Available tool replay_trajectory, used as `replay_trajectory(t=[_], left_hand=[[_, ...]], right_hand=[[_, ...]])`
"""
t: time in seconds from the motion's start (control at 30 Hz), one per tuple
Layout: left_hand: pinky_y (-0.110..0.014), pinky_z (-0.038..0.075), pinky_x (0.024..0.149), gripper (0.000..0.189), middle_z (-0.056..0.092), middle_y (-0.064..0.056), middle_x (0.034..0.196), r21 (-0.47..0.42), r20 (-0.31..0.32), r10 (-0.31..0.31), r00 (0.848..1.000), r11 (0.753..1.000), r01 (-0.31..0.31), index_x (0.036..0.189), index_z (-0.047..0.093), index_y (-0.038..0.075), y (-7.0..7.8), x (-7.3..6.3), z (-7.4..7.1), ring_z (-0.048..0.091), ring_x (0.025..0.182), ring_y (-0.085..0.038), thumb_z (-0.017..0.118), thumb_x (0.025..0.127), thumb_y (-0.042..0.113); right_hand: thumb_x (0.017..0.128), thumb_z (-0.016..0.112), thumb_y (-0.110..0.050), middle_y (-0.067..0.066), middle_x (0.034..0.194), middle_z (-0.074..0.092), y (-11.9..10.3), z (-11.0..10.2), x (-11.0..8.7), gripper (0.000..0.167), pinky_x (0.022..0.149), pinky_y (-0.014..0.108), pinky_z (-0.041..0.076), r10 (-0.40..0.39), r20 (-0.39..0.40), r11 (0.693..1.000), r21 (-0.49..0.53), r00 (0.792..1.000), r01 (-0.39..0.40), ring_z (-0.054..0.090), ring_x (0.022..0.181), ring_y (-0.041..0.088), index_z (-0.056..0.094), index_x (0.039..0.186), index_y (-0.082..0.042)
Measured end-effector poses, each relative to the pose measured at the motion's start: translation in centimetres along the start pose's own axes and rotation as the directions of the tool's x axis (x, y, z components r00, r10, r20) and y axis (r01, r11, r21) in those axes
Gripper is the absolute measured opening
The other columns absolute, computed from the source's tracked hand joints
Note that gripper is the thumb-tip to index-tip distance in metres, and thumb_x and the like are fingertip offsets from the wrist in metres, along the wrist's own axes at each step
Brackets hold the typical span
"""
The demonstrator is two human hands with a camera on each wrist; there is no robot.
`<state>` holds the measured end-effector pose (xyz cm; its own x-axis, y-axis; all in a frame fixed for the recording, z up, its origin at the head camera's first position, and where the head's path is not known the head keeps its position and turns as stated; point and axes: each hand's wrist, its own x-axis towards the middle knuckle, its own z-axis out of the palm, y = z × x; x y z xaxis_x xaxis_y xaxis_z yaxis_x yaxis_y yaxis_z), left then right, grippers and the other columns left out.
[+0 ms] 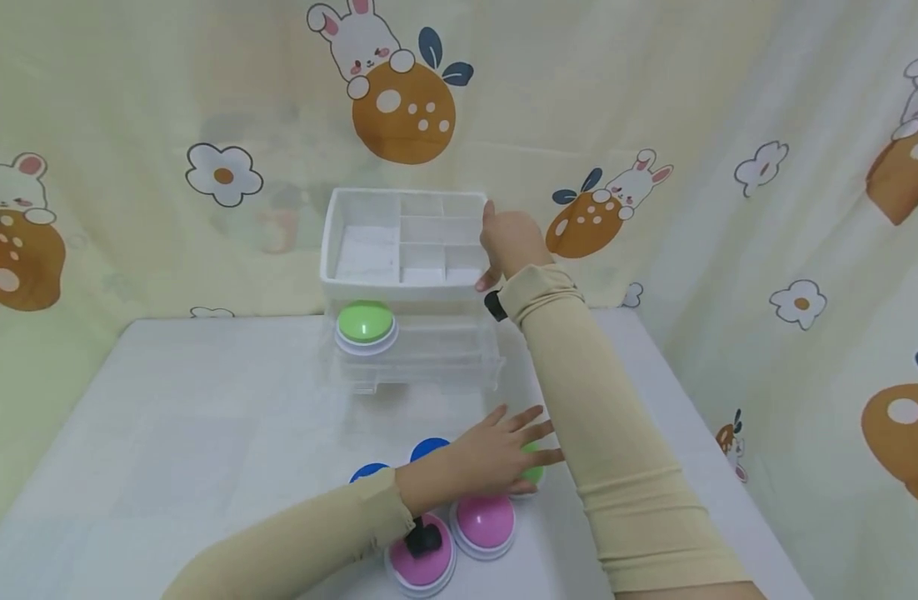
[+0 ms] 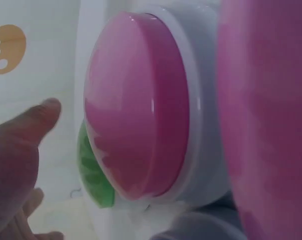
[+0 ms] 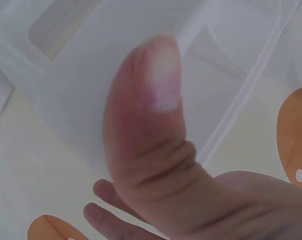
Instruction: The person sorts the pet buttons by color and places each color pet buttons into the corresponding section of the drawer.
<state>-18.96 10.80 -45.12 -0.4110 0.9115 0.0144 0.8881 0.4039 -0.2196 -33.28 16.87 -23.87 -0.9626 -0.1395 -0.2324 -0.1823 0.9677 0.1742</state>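
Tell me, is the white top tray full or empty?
Empty as far as visible: in the head view, the white tray shows bare compartment floors; the right hand hides part of its right edge.

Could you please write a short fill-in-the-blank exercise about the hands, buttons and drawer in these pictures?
1. The ____ hand is at the side of the white tray.
2. The drawer button, in the clear drawer, has a ____ top.
3. In the head view, the two front buttons, nearest the bottom edge, have ____ tops.
4. Beyond the left forearm, two partly hidden buttons show ____ tops.

Missing words: right; green; pink; blue.
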Motion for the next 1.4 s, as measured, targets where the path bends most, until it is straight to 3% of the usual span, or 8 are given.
replay_trajectory(t=[0.17, 0.47, 0.57, 0.7, 0.83, 1.1, 1.4], left_hand=[[-0.052, 0.043, 0.102, 0.059, 0.019, 0.006, 0.158, -0.096, 0.094, -0.020, 0.995, 0.995, 0.029, 0.146, 0.029, 0.044, 0.1, 0.7, 0.1, 0.020, 0.146, -0.026, 0.048, 0.092, 0.057], [-0.048, 0.051, 0.092, 0.064, 0.025, 0.005, 0.157, -0.183, 0.145, -0.024, 0.989, 0.982, 0.051, 0.144, 0.035, 0.042, 0.6, 1.6, 1.2, 0.030, 0.142, -0.032, 0.061, 0.087, 0.051], [-0.040, 0.047, 0.101, 0.064, 0.028, 0.004, 0.156, -0.181, 0.175, 0.000, 0.985, 0.983, 0.032, 0.145, 0.035, 0.040, 0.7, 1.8, 1.2, 0.034, 0.141, -0.025, 0.061, 0.087, 0.050], [-0.028, 0.039, 0.108, 0.064, 0.043, 0.002, 0.148, -0.164, 0.166, 0.047, 0.985, 0.986, -0.019, 0.145, 0.037, 0.037, 0.6, 1.8, 1.1, 0.043, 0.134, -0.014, 0.062, 0.087, 0.049], [-0.025, 0.045, 0.101, 0.060, 0.049, 0.002, 0.142, -0.200, 0.147, 0.059, 0.987, 0.979, -0.029, 0.140, 0.046, 0.036, 0.1, 1.6, 1.0, 0.049, 0.127, -0.015, 0.068, 0.084, 0.043], [-0.023, 0.044, 0.101, 0.052, 0.053, -0.002, 0.137, -0.224, 0.098, 0.101, 0.990, 0.971, -0.077, 0.129, 0.059, 0.031, -0.5, 1.4, 0.8, 0.054, 0.121, -0.014, 0.074, 0.080, 0.033], [-0.023, 0.048, 0.094, 0.054, 0.056, 0.002, 0.131, -0.234, 0.119, 0.074, 0.990, 0.971, -0.045, 0.129, 0.059, 0.033, -0.4, 1.5, 0.8, 0.060, 0.110, -0.012, 0.076, 0.078, 0.035]], right_hand=[[0.070, 0.080, -0.040, 0.020, 0.137, 0.050, 0.0, -0.2, 0.0, 0.121, 0.107, 0.043, 0.040, 0.006, -0.004, 1.000, 0.028, 1.000, -0.005, 0.048, 0.123, 0.033, 0.001, 0.150, 0.004], [0.067, 0.083, -0.038, 0.018, 0.139, 0.050, 0.2, 0.3, -0.5, 0.120, 0.105, 0.044, 0.041, 0.018, -0.052, 0.997, 0.074, 0.999, -0.014, 0.048, 0.126, 0.034, 0.006, 0.151, 0.000], [0.067, 0.084, -0.038, 0.018, 0.137, 0.052, 0.2, 0.4, -0.7, 0.119, 0.100, 0.044, 0.046, 0.026, -0.060, 0.998, 0.066, 0.998, -0.022, 0.051, 0.120, 0.033, 0.009, 0.152, -0.001], [0.068, 0.083, -0.038, 0.018, 0.136, 0.052, 0.1, 0.6, -0.8, 0.117, 0.094, 0.044, 0.049, 0.032, -0.060, 0.998, 0.054, 0.998, -0.029, 0.053, 0.116, 0.032, 0.009, 0.152, -0.002], [0.069, 0.083, -0.035, 0.018, 0.135, 0.053, 0.1, 0.7, -0.7, 0.117, 0.095, 0.045, 0.048, 0.032, -0.075, 0.997, 0.074, 0.997, -0.026, 0.052, 0.117, 0.032, 0.008, 0.152, -0.002], [0.069, 0.083, -0.036, 0.016, 0.137, 0.051, -0.1, 0.3, -0.5, 0.118, 0.096, 0.047, 0.047, 0.036, -0.066, 0.997, 0.063, 0.997, -0.032, 0.050, 0.122, 0.034, 0.006, 0.152, -0.002], [0.069, 0.082, -0.039, 0.017, 0.141, 0.048, 0.1, 0.0, -0.3, 0.121, 0.102, 0.048, 0.043, 0.034, -0.013, 0.998, 0.062, 0.999, -0.034, 0.044, 0.129, 0.036, 0.001, 0.152, -0.003]])
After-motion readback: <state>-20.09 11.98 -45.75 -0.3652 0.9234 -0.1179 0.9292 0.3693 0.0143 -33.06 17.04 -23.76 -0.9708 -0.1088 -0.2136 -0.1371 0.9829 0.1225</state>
